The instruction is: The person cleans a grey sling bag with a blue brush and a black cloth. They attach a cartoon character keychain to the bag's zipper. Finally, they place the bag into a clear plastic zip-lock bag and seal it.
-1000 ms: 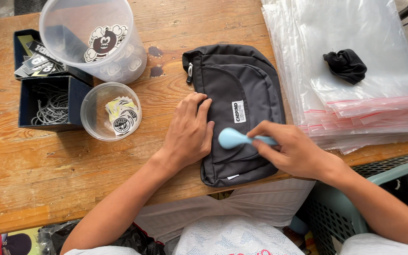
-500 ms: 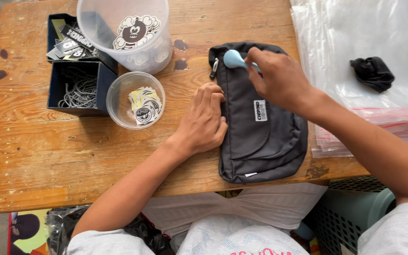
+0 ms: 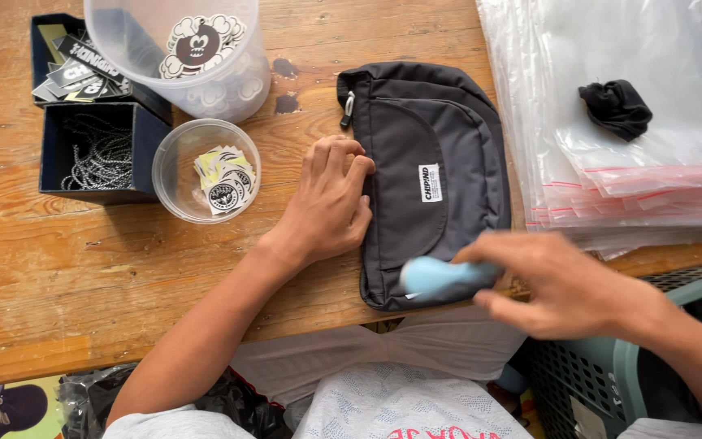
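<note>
Dark grey fabric identifies the one bag [image 3: 436,179] in view; it lies flat on the wooden table [image 3: 58,284], near the table's front edge, between my two hands. Count: one bag, one light blue tool [image 3: 440,276], two clear plastic containers, two dark blue boxes, one stack of clear bags. The bag has a curved front pocket, a zip pull at its upper left corner and one small white rectangular label at its centre. My left hand [image 3: 327,203] lies flat, fingers together, pressing the bag's left edge. My right hand [image 3: 566,284], blurred, is closed around the light blue tool, whose rounded end rests on the bag's lower edge. The large tub [image 3: 180,53] holds round black-and-white stickers; the small round cup [image 3: 207,171] holds yellow and white ones. One box [image 3: 91,154] contains ball chain; the other box [image 3: 62,61] holds black cards. The red-striped zip bags [image 3: 635,187] lie at right, a black cloth item [image 3: 617,107] on them.
</note>
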